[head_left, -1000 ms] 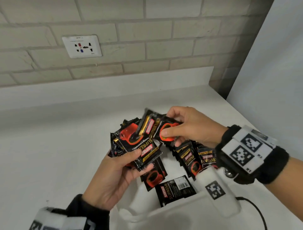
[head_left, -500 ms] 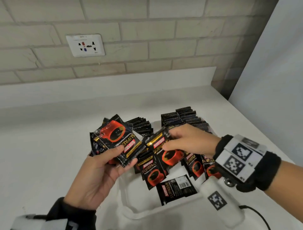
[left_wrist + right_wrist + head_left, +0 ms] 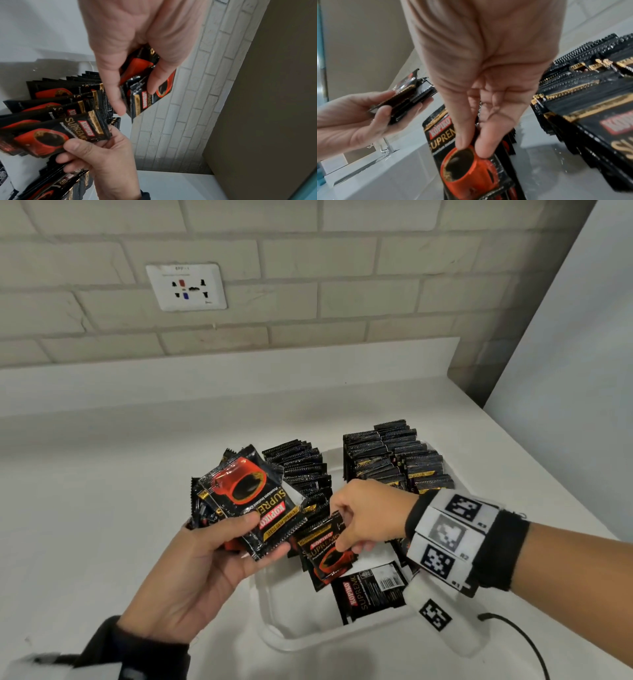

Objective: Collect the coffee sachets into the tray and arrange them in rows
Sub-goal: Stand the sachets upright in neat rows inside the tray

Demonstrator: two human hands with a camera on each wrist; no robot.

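Now right hand (image 3: 368,517) pinches sachet (image 3: 325,553) lower, seemingly inside tray (image 3: 274,616); left hand (image 3: 205,570) grips stack (image 3: 246,501).

Held stack: you grip a fanned bunch of glossy black coffee sachets with red cups (image 3: 246,501), centre-left.
Pinched sachet: one black sachet (image 3: 325,549), tilted, centre.
Rows: sachets standing on edge (image 3: 394,457), upper right of the clear plastic tray (image 3: 274,635).
Loose sachet: back-side up (image 3: 371,590), lower centre.

A kitchen: white counter (image 3: 85,508), brick wall (image 3: 308,268), socket (image 3: 186,287).
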